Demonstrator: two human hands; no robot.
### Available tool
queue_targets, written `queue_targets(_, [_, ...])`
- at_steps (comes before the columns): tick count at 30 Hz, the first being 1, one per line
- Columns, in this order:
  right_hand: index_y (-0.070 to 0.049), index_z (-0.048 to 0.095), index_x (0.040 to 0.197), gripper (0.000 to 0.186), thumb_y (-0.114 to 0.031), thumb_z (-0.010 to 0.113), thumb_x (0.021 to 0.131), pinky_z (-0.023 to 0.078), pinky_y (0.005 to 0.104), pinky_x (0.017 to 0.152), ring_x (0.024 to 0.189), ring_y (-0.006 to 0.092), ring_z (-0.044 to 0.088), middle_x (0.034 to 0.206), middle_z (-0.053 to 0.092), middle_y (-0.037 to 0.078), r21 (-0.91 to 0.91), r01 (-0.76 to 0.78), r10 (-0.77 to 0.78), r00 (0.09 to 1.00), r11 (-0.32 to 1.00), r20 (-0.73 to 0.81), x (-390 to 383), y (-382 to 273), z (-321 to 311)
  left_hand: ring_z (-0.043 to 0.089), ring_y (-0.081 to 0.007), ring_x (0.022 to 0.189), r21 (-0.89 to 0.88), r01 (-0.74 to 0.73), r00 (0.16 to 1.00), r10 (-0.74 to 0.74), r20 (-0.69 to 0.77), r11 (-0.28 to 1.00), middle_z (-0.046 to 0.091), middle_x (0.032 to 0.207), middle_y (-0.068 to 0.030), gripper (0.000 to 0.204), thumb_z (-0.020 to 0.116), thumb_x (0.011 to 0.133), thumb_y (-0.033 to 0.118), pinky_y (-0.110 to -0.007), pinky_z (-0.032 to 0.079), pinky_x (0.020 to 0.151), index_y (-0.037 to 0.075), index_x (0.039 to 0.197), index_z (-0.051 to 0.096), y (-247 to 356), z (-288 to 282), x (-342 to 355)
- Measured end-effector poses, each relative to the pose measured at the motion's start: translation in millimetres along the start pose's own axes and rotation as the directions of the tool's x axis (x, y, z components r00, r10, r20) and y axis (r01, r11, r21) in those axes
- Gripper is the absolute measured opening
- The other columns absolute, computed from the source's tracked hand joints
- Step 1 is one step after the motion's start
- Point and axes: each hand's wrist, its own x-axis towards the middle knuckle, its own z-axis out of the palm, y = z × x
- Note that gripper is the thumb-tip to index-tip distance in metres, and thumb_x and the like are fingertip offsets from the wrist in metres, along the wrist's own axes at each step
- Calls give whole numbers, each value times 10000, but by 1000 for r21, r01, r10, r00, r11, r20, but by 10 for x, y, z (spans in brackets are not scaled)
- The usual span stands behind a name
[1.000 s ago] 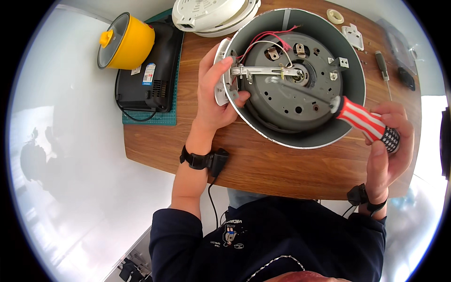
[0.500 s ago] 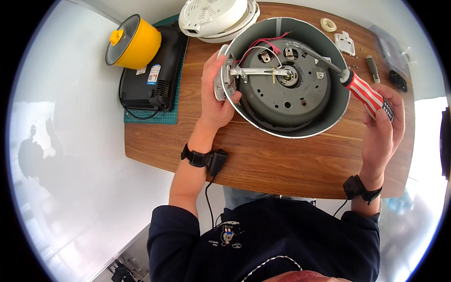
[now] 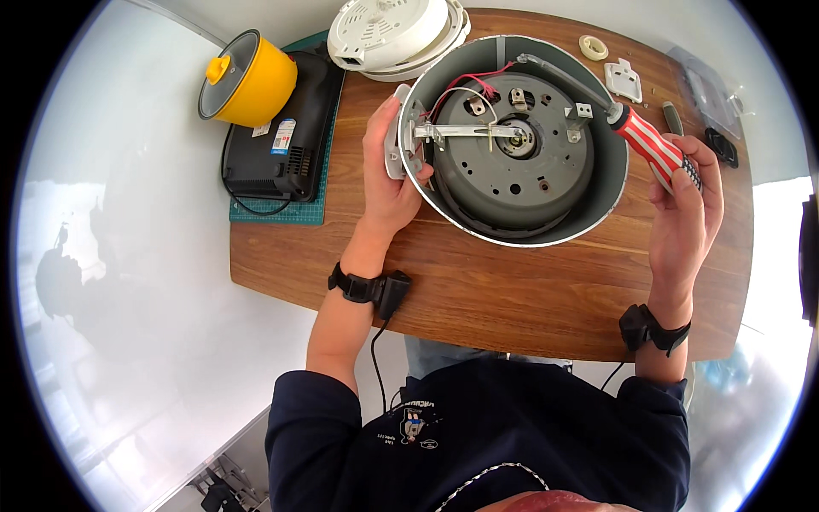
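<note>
My left hand (image 3: 388,188) is closed around a light-grey plastic side piece (image 3: 396,145) on the left rim of a round grey metal cooker housing (image 3: 611,166). Within the housing lies a round grey metal pan (image 3: 490,189) with holes and small brackets. A narrow metal arm (image 3: 469,130) crosses from the left side to its centre. Red wires (image 3: 488,86) and a white wire run along the far-left inside. My right hand (image 3: 689,213) grips a screwdriver (image 3: 646,141) with a red-and-white striped handle. Its shaft slants over the right rim; the tip is near the red wires at the far inner wall.
A yellow pot (image 3: 260,92) stands on a black appliance (image 3: 271,166) over a green cutting mat (image 3: 311,212) at left. White plastic covers (image 3: 388,32) lie behind the housing. At far right are a cream ring (image 3: 594,47), a white plate (image 3: 624,81), a grey-handled tool (image 3: 673,118) and a clear box (image 3: 706,90).
My right hand and the screwdriver have shifted left and slightly up, bringing the tip closer to the red wires. The housing has moved slightly left; my left hand keeps its hold.
</note>
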Motion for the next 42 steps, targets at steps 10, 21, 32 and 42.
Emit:
queue_targets(10, [32,591,1220,282,-92,571,967,432,221,682,760,85,510,995,649,63,10,3,-3,1000,1000,1,5,-8,-46,553,-246,1290,-64,100,994,-102,-32,993,472,1466,-129,1059,836,759,510,-390,463,1073,50,1552,305,-8,-6,-22])
queue_targets(21, [33,601,1212,279,-80,571,959,428,227,689,767,91,505,988,640,65,6,-26,26,999,1000,36,-15,48,-83,543,-261,1326,-172,131,986,-147,-83,976,465,1506,-140,993,881,802,325,-410,450,1112,46,1552,293,87,-5,-64])
queue_targets(32, [26,599,1215,279,-94,577,964,422,233,689,763,93,496,998,643,63,32,-50,49,998,998,48,-69,110,-87,537,-253,1335,-170,143,988,-152,-40,975,453,1523,-133,1005,867,823,356,-403,460,1105,44,1570,271,129,-24,-60])
queue_targets(42, [24,600,1214,277,-113,579,974,411,229,686,761,92,497,994,639,58,34,-55,52,996,998,73,-98,172,-138,468,-261,1396,-212,219,975,-223,9,952,442,1533,-155,939,799,908,328,-408,401,1150,48,1598,226,132,-59,-65])
